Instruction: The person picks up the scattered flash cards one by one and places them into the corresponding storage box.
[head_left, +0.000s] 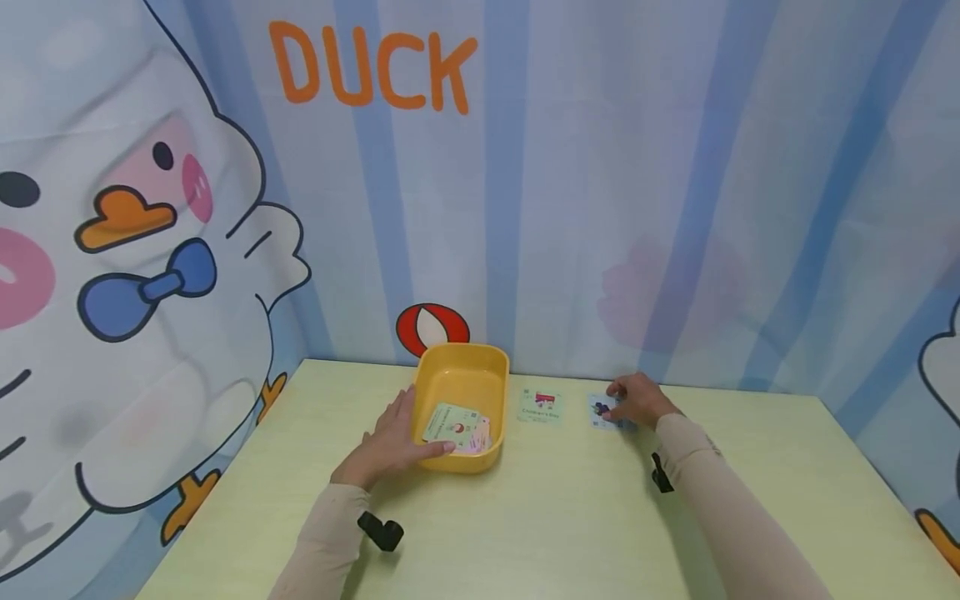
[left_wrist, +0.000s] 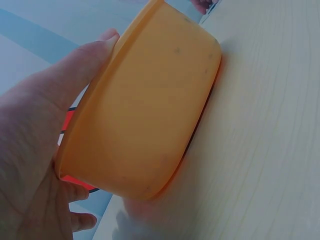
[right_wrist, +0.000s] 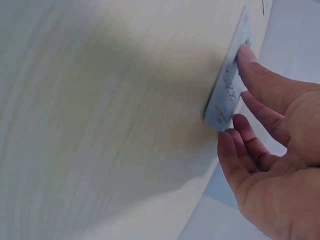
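Observation:
My left hand [head_left: 386, 446] holds the near left corner of a yellow plastic bin [head_left: 461, 461], its thumb [left_wrist: 92, 55] over the rim and the other fingers along the outer side. Several printed cards [head_left: 453, 423] lie inside, overlapping at the near end. On the table's right side, my right hand [head_left: 639, 400] grips a pale blue card [right_wrist: 227, 95] with a dark purple picture. Its thumb lies on the card's face and other fingertips touch its edge. Between the bin and this hand a light green card [head_left: 541, 406] with a red picture lies flat.
The pale yellow tabletop [head_left: 525, 533] meets a blue striped cloth backdrop [head_left: 570, 208] just behind the bin. A large duck [head_left: 150, 333] is printed on the cloth at the left. Black straps' mounts [head_left: 381, 531] stick out from both wrists.

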